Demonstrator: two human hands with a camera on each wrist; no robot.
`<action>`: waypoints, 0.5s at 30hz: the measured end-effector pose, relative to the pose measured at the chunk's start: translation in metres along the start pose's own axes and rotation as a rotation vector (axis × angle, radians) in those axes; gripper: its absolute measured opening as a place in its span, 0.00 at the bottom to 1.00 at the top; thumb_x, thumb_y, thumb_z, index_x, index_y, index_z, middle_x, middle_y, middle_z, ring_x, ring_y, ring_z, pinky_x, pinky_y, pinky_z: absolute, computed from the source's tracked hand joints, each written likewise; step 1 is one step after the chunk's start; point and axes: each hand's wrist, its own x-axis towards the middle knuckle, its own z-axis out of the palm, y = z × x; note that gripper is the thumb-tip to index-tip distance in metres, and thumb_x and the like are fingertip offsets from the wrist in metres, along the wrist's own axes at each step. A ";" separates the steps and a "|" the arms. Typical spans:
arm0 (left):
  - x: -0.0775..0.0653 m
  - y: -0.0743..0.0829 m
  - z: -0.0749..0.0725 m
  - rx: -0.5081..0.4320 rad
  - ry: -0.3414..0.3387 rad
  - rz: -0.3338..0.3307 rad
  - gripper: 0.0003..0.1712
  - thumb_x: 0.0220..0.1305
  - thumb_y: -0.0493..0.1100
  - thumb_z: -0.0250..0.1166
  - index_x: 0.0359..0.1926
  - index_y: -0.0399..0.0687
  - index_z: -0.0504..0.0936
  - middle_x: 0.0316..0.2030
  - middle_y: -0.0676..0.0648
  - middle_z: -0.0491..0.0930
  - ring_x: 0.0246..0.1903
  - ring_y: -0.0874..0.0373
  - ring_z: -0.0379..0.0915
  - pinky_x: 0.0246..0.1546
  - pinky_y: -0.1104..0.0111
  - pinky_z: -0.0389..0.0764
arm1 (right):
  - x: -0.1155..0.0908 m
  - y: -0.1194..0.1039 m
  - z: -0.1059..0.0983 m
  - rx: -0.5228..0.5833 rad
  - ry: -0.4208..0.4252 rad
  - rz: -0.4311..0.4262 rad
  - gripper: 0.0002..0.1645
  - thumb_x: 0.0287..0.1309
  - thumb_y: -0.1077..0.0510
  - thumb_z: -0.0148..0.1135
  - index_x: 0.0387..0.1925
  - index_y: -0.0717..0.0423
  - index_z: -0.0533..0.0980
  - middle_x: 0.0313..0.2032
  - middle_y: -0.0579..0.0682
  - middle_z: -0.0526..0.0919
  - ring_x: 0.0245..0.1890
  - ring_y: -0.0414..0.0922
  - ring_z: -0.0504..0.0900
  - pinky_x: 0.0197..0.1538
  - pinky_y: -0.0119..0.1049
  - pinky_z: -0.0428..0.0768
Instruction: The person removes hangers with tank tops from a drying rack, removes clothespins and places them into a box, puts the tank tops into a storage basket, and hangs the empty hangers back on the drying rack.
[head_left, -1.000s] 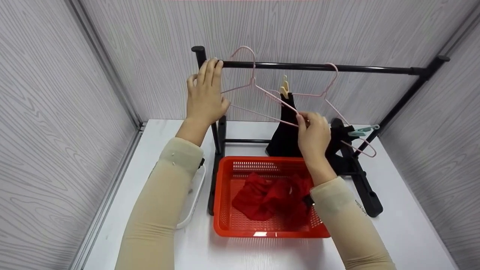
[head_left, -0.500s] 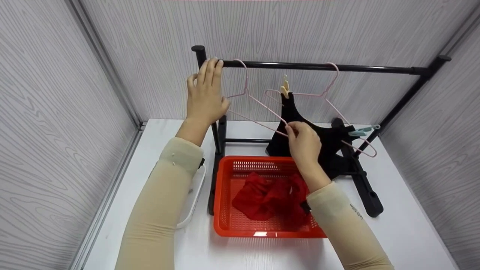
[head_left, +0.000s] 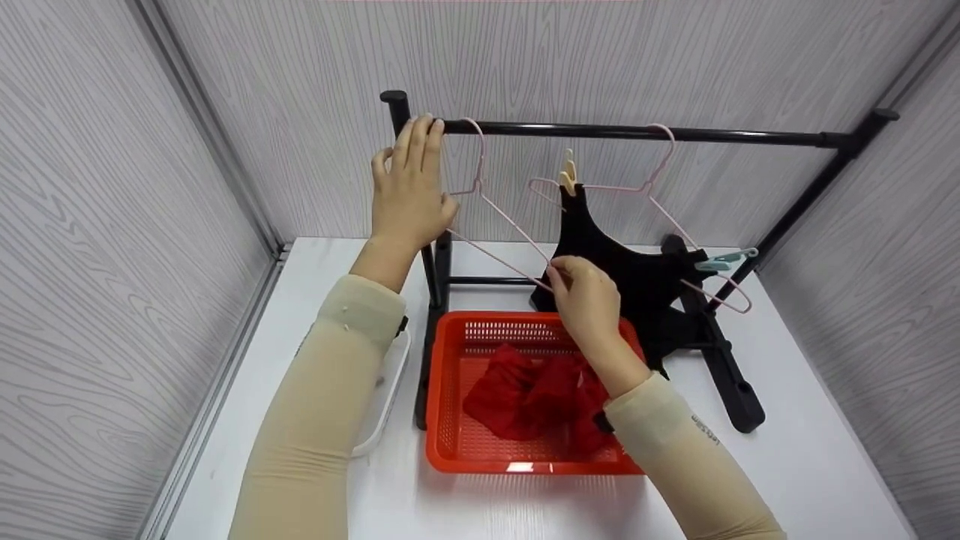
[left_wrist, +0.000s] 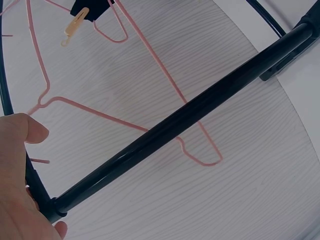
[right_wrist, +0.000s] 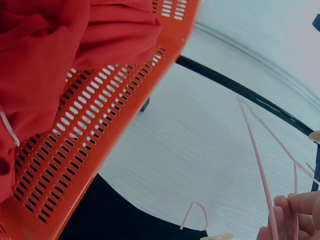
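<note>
My left hand (head_left: 409, 187) grips the left top corner of the black clothes rack (head_left: 540, 129), its fingers laid over the rail's end. My right hand (head_left: 589, 300) pinches the lower right corner of a bare pink wire hanger (head_left: 514, 227), whose hook sits over the rail near my left hand. The hanger's left end is partly hidden behind that hand. Further right hangs a second pink hanger (head_left: 616, 189). A black garment (head_left: 615, 259) is fixed to it by a yellow clothespin (head_left: 568, 180) and a teal clothespin (head_left: 724, 262).
Below the rail, an orange-red perforated basket (head_left: 435, 390) holds crumpled red cloth (head_left: 510, 397). Left of it, partly behind my left sleeve, stands a white tray (head_left: 386, 412). The rack's right foot (head_left: 739, 397) stretches forward on the white table. Pale wood-grain walls enclose the table.
The hanger's hook came down onto the rail and slid left. My right hand moved left and downward with the hanger, uncovering more of the black garment. My left hand stayed put.
</note>
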 end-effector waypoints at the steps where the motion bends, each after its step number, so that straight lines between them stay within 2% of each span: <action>1: 0.000 0.000 0.000 0.003 0.000 0.000 0.52 0.61 0.47 0.58 0.80 0.49 0.40 0.79 0.46 0.41 0.77 0.52 0.33 0.68 0.49 0.50 | -0.001 -0.001 0.001 0.004 -0.003 -0.009 0.08 0.65 0.55 0.65 0.40 0.54 0.86 0.38 0.49 0.88 0.38 0.49 0.86 0.44 0.49 0.81; 15: 0.000 -0.001 0.002 -0.004 -0.002 -0.004 0.51 0.62 0.46 0.57 0.80 0.49 0.39 0.79 0.46 0.40 0.78 0.53 0.32 0.69 0.48 0.49 | -0.006 -0.007 0.013 0.040 -0.021 -0.059 0.09 0.65 0.56 0.65 0.41 0.55 0.86 0.39 0.50 0.88 0.39 0.47 0.86 0.45 0.46 0.82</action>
